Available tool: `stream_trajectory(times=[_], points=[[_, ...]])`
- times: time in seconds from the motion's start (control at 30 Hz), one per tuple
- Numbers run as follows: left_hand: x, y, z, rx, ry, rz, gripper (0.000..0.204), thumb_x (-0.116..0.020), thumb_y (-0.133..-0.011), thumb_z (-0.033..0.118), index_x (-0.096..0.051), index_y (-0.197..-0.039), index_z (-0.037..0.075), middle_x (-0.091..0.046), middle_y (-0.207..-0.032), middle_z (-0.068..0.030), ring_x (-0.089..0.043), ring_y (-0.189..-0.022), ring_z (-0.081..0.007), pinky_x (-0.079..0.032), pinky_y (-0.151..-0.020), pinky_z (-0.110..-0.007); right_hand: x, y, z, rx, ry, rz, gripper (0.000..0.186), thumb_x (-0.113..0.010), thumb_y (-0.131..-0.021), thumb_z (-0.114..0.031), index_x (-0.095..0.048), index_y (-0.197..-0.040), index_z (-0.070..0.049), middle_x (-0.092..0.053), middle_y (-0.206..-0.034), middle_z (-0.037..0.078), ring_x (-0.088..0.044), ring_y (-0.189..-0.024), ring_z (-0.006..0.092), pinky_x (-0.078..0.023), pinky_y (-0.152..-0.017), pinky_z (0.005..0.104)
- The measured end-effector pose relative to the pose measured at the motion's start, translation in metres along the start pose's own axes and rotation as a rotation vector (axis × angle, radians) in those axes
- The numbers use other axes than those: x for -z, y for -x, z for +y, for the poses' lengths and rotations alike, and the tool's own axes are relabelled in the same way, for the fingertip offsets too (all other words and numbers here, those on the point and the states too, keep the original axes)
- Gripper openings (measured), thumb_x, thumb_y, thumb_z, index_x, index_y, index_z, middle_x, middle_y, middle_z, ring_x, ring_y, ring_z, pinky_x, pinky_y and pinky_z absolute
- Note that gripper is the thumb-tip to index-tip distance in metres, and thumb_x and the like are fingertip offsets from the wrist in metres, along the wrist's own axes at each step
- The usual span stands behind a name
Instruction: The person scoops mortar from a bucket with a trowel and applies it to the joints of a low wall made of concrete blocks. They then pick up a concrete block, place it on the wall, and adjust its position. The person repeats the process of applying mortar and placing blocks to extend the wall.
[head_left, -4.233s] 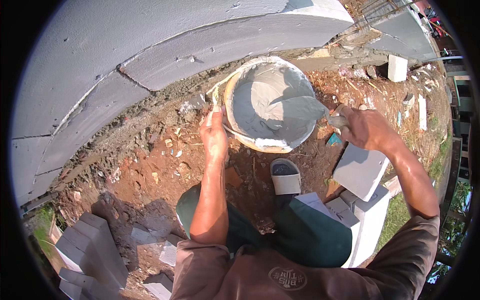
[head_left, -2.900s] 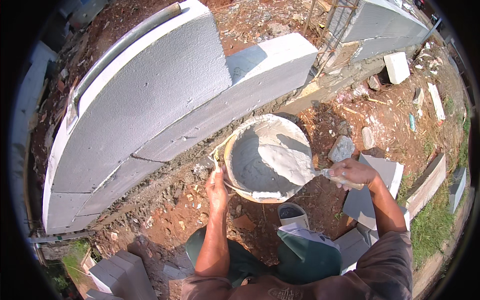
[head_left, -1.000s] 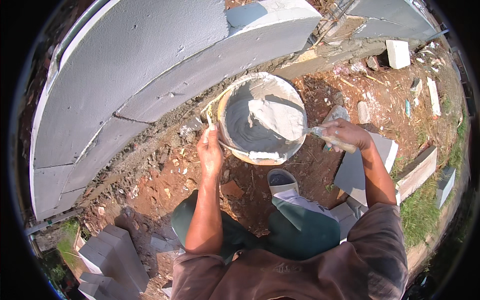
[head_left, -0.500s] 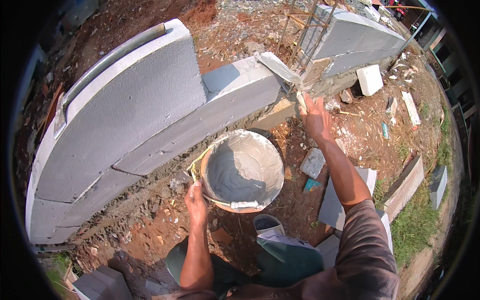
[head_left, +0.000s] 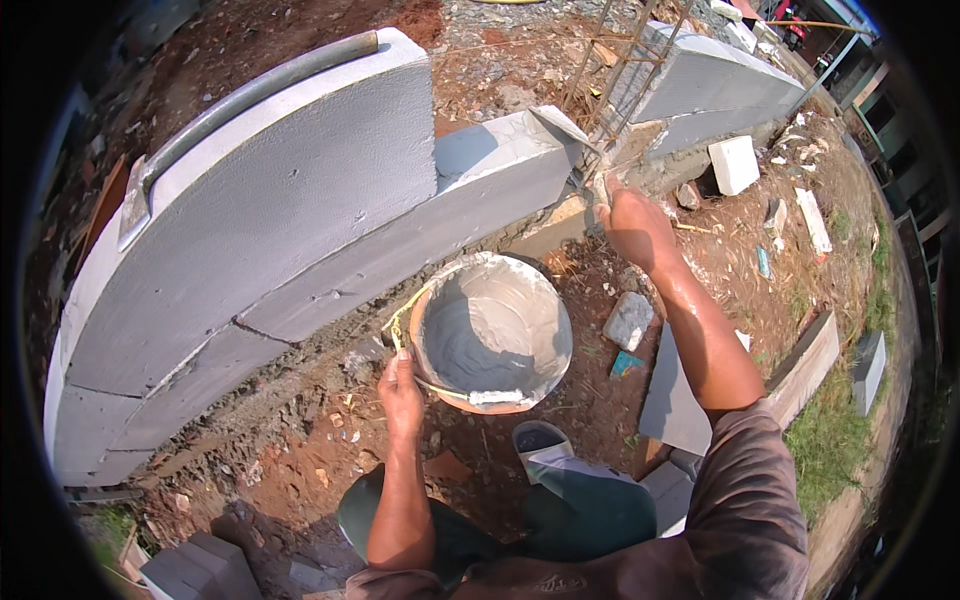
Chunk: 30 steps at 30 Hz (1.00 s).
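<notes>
My right hand [head_left: 637, 228] is closed round the handle of a trowel [head_left: 563, 124]. Its mortar-smeared blade is tilted at the right end of the low block course [head_left: 510, 185], beside the gap with the steel bars. Grey wet mortar [head_left: 478, 325] fills much of an orange-rimmed bucket [head_left: 556, 374] on the ground in front of the wall. With pinched fingers, my left hand [head_left: 402, 398] grips the yellow cord handle [head_left: 398, 326] at the bucket's left side. A taller block [head_left: 300, 170] stands on the course to the left.
A metal tool with a long curved bar [head_left: 250, 95] rests on the tall block. Upright steel bars [head_left: 625, 75] stand between the two wall sections. Loose blocks [head_left: 676, 390], a stone [head_left: 628, 321] and a white block [head_left: 735, 165] lie to the right. More grey blocks [head_left: 200, 570] sit at lower left.
The trowel blade has shifted slightly and now appears steeper at the end of the block course. My left hand keeps its hold on the bucket's cord. The whole view has turned slightly.
</notes>
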<state>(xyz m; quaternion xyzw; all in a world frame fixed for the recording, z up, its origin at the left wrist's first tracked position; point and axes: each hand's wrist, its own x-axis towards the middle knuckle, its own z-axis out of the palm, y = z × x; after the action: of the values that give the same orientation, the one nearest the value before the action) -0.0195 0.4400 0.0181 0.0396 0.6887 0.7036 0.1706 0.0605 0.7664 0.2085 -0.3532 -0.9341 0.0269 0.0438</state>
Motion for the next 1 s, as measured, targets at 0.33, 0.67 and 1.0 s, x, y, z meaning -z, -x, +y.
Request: stream_trajectory(times=[0.33,0.67,1.0], points=[[0.008,-0.001,-0.002,0.008,-0.012,0.031,0.037,-0.047,-0.095,0.037,-0.062,-0.093,0.003,-0.048,-0.068,0.0057,-0.038,-0.053,-0.0028,-0.028,-0.044,-0.021,-0.004,0.002,-0.025,0.209,0.277,0.086,0.047,-0.045,-0.087,-0.011,-0.044,-0.133,-0.016,-0.057,-0.103,0.018,-0.057,-0.100,0.0339,-0.050,-0.079,0.0422],[0.007,-0.003,-0.005,0.035,0.047,0.014,0.036,-0.046,-0.096,0.036,-0.063,-0.096,0.004,-0.050,-0.066,0.0053,-0.038,-0.049,-0.0020,-0.028,-0.042,-0.020,-0.037,-0.009,0.012,-0.061,0.173,0.057,0.045,-0.047,-0.087,-0.016,-0.044,-0.132,-0.009,-0.059,-0.104,0.022,-0.060,-0.090,0.0395,-0.048,-0.079,0.0460],[0.012,-0.004,-0.003,0.055,0.034,0.054,0.037,-0.046,-0.096,0.034,-0.063,-0.101,0.001,-0.054,-0.072,0.0014,-0.044,-0.060,-0.0058,-0.034,-0.053,-0.022,-0.069,0.065,-0.053,0.032,-0.332,0.041,0.055,-0.061,-0.083,-0.025,-0.043,-0.131,-0.007,-0.054,-0.099,0.019,-0.058,-0.088,0.0376,-0.047,-0.074,0.0444]])
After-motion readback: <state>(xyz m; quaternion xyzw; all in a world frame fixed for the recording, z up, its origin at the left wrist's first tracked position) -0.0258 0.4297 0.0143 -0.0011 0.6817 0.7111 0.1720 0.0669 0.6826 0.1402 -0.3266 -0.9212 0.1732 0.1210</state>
